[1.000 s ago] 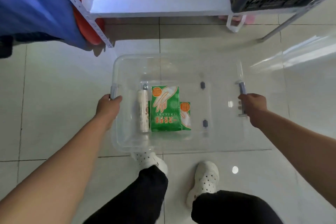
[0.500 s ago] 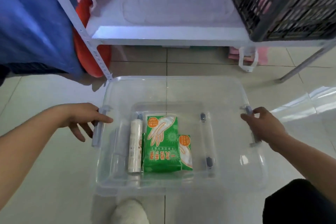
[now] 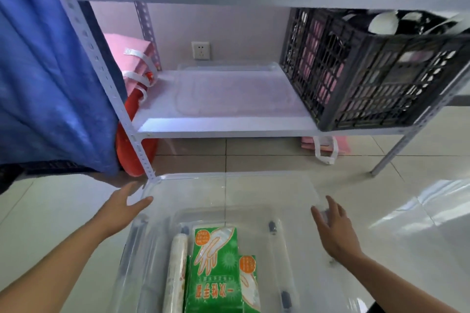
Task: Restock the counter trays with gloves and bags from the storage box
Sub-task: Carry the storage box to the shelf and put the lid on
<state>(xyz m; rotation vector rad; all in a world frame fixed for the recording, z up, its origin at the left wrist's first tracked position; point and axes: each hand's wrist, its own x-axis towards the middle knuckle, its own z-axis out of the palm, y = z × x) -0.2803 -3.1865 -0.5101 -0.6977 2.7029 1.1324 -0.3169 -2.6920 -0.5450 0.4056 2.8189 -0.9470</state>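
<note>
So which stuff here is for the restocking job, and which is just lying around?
For the job:
clear storage box
green glove packs
white bag roll
left hand
right hand

Just lying about:
black crate
blue cloth
pink bags
clear lid on shelf

Both forearms bare to the frame edge; no sleeves, gloves, watch or rings visible on left hand [image 3: 124,207] or right hand [image 3: 334,230].
</note>
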